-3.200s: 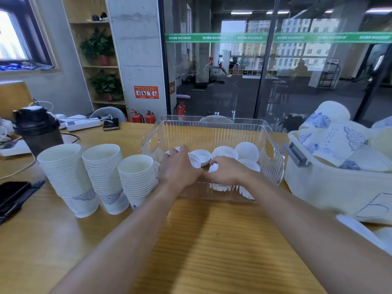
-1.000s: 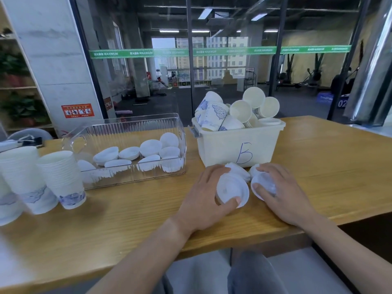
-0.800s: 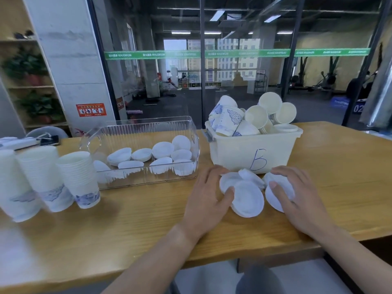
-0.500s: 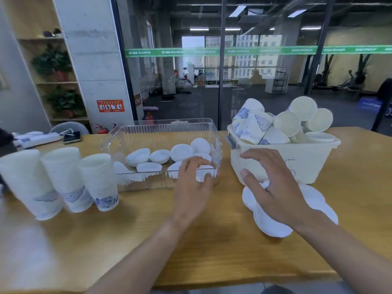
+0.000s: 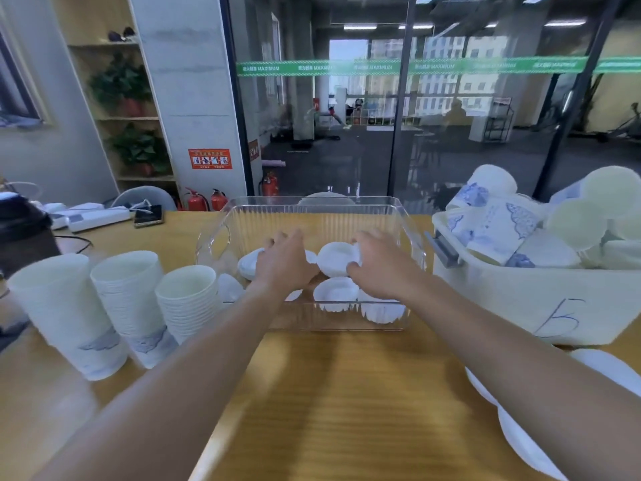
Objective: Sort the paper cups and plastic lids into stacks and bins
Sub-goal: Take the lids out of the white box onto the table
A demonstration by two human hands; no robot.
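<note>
A clear plastic bin (image 5: 411,234) stands at the table's middle and holds several white plastic lids (image 5: 334,260). Both my hands are inside it. My left hand (image 5: 284,263) hovers palm down over the lids on the left with fingers stretched forward. My right hand (image 5: 379,270) has bent fingers at the edge of a lid; a grip is not visible. Three stacks of paper cups (image 5: 128,300) stand left of the bin. A white bin marked B (image 5: 520,300) at the right is heaped with loose paper cups (image 5: 499,227). More lids (image 5: 527,442) lie on the table under my right forearm.
The wooden table (image 5: 347,394) has its front stretch between my arms. A black bottle (image 5: 20,237) stands at the far left, with a phone (image 5: 148,215) and a power strip (image 5: 93,216) behind the cups. A glass wall runs behind the table.
My view swung left from the lids beside bin B. Both hands left those lids and moved forward and left into the clear bin.
</note>
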